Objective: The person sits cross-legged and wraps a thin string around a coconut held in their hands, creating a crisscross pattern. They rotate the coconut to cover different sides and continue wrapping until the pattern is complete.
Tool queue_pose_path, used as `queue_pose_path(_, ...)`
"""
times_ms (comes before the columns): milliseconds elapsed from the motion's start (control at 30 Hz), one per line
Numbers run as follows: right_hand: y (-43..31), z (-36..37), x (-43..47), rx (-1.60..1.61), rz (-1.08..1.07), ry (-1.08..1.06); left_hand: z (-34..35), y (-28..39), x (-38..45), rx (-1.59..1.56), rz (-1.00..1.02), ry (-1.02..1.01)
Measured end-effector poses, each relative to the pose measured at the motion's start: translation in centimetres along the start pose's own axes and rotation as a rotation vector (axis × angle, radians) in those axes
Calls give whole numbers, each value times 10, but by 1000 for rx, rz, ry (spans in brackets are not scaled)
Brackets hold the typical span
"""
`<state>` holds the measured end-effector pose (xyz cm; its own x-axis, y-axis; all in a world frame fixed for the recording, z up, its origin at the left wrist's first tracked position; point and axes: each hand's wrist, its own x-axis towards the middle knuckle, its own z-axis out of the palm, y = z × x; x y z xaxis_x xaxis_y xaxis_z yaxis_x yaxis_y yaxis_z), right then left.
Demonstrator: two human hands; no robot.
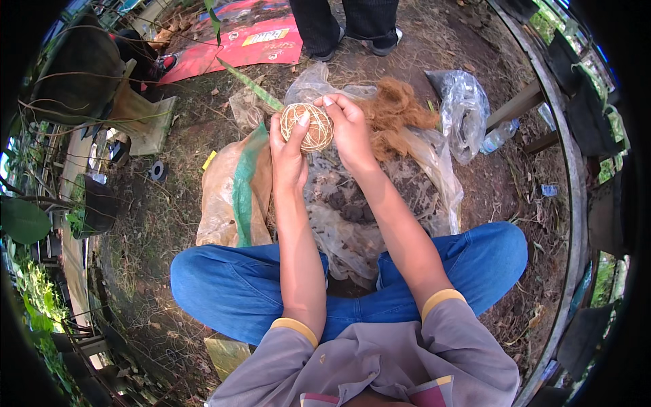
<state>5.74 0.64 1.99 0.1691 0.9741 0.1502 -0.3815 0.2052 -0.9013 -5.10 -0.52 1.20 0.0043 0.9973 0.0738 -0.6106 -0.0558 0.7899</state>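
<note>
My left hand (289, 157) holds a round ball of brown fibre (316, 136), its thumb pressed on the near face. Pale string (308, 113) crosses the ball many times in a loose net. At the ball's upper right edge, my right hand (347, 122) pinches thumb and forefinger together on the string; the strand between the fingertips is mostly hidden. A long mottled green leaf (252, 85) rises from behind the ball towards the upper left. Beneath my hands, a clear plastic sheet (341, 231) lies on the ground with dark soil (356, 196) on it.
Brown coconut fibre (394, 109) is heaped beyond my right hand, beside a clear plastic bag (460, 109) and a plastic bottle (498, 137). A woven sack (218, 196) with a green stripe lies left. Another person's legs (351, 23) stand ahead. A tape roll (158, 171) is farther left.
</note>
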Motion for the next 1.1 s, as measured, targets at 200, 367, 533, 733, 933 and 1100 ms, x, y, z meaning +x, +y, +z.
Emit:
queue_pose_path(200,-4,2,1,-143,-124,91,5,0,0,-148,-65,-45)
queue_pose_path(367,-14,-5,0,-282,-38,24,5,-11,4,-100,-37,147)
queue_pose_path(533,-33,-15,2,-444,70,-474,-6,-22,14,-319,25,236)
queue_pose_path(733,-40,-16,-2,-684,127,-756,-18,-14,15,-341,-25,253)
queue_pose_path(933,-24,-23,-2,-583,305,-979,-14,-4,9,-399,-122,322)
queue_pose_path(1100,1,-46,5,-272,660,-992,-11,2,6,-404,-219,269)
